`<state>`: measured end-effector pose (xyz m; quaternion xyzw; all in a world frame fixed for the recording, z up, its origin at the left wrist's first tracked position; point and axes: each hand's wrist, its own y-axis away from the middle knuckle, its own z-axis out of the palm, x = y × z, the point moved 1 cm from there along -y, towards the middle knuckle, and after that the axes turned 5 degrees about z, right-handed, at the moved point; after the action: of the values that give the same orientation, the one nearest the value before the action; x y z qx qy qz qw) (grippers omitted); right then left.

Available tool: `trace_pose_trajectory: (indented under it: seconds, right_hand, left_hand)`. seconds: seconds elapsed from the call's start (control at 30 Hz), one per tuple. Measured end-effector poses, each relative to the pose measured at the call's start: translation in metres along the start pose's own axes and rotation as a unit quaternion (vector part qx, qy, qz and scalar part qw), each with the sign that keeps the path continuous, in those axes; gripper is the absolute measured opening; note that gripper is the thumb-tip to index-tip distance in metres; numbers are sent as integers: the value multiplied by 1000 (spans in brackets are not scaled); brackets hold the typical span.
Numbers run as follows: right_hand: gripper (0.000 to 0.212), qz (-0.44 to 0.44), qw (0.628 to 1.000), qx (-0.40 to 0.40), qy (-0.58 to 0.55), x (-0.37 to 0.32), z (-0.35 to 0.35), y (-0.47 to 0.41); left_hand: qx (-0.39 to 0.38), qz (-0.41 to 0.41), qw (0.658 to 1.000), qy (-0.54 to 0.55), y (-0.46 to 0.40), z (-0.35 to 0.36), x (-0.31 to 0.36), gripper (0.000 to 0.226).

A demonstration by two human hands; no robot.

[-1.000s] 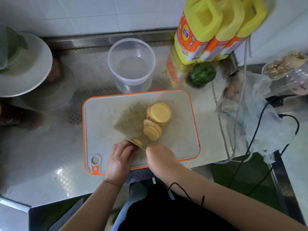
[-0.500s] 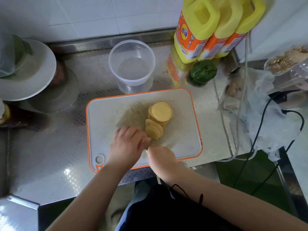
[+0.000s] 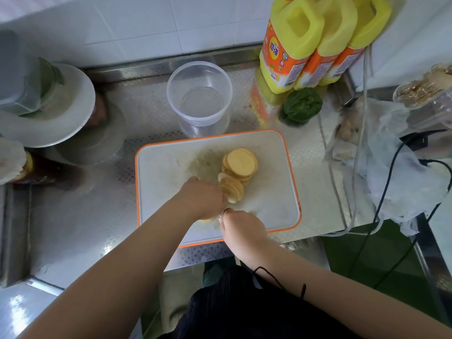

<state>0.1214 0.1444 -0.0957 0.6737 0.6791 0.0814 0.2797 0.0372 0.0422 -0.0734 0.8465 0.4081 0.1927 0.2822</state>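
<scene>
A white cutting board (image 3: 166, 172) with an orange rim lies on the steel counter. Two piles of round potato slices sit on it, a far pile (image 3: 241, 163) and a nearer, fanned pile (image 3: 232, 187). My left hand (image 3: 200, 198) reaches across the board, its curled fingers pinching a pale slice (image 3: 231, 199) at the edge of the nearer pile. My right hand (image 3: 242, 228) grips the knife (image 3: 223, 212) at the board's front edge; only a bit of metal shows, and the blade is hidden under my left hand. A small potato piece (image 3: 208, 219) peeks out below my left wrist.
A clear plastic tub (image 3: 199, 96) stands just behind the board. Yellow-and-orange bottles (image 3: 293, 45) and a green pepper (image 3: 302, 106) are at the back right. White plates (image 3: 61, 113) sit left. A plastic bag (image 3: 403, 182) and black cables (image 3: 391, 204) lie right.
My left hand left the potato end near the front edge and moved right and forward to the nearer pile of slices. The knife blade, visible at first, is now covered.
</scene>
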Motion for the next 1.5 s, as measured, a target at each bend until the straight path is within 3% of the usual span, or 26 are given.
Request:
trace_pose_trajectory:
  seconds: [0.07, 0.1, 0.13, 0.17, 0.2, 0.23, 0.37, 0.5, 0.57, 0.67, 0.73, 0.8, 0.93, 1.23, 1.37, 1.5]
  right_hand:
    - [24, -8, 1000, 18, -11, 2, -5, 3]
    - [27, -11, 999, 27, -17, 4, -8, 4]
    - [29, -14, 999, 33, -25, 4, -11, 5]
    - [31, -16, 999, 36, -30, 5, -13, 6]
    - [31, -17, 999, 36, -35, 6, -13, 6]
    - [31, -16, 998, 34, -40, 7, -12, 5]
    - [24, 2, 1000, 11, -19, 8, -10, 5]
    - [12, -25, 999, 13, 25, -1, -9, 10]
    - [19, -25, 998, 21, 46, -6, -11, 11]
    - [18, -23, 998, -6, 66, -9, -13, 12]
    - [38, -18, 999, -13, 49, -8, -9, 13]
    - [45, -14, 999, 17, 41, -5, -4, 10]
    - [7, -30, 996, -41, 69, -9, -15, 13]
    - [20, 0, 995, -88, 54, -10, -10, 4]
    - [20, 9, 995, -85, 56, -13, -7, -2]
    - [21, 13, 995, -85, 55, -14, -3, -6]
  left_hand:
    - [207, 9, 976, 61, 8, 1, -2, 43]
    - [353, 9, 929, 114, 19, 4, -4, 38]
    - [498, 6, 852, 159, 33, 14, -5, 29]
    - [591, -8, 784, 191, 46, 29, -6, 19]
    - [624, -21, 753, 207, 57, 48, -4, 12]
    - [620, -24, 755, 212, 62, 70, -1, 8]
    - [534, -27, 820, 205, 48, 140, 5, 10]
    - [519, -57, 829, 201, 36, 154, 2, 19]
    - [510, -57, 833, 208, 34, 153, 0, 18]
    - [505, -55, 834, 214, 31, 151, -1, 20]
    - [506, -53, 834, 213, 31, 150, -1, 22]
    - [509, -54, 832, 215, 30, 150, 0, 23]
    - [522, -54, 821, 225, 28, 151, 2, 24]
    - [537, -73, 800, 259, 25, 157, 8, 43]
    - [533, -81, 798, 271, 23, 160, 9, 25]
    - [528, -81, 799, 276, 21, 161, 9, 22]
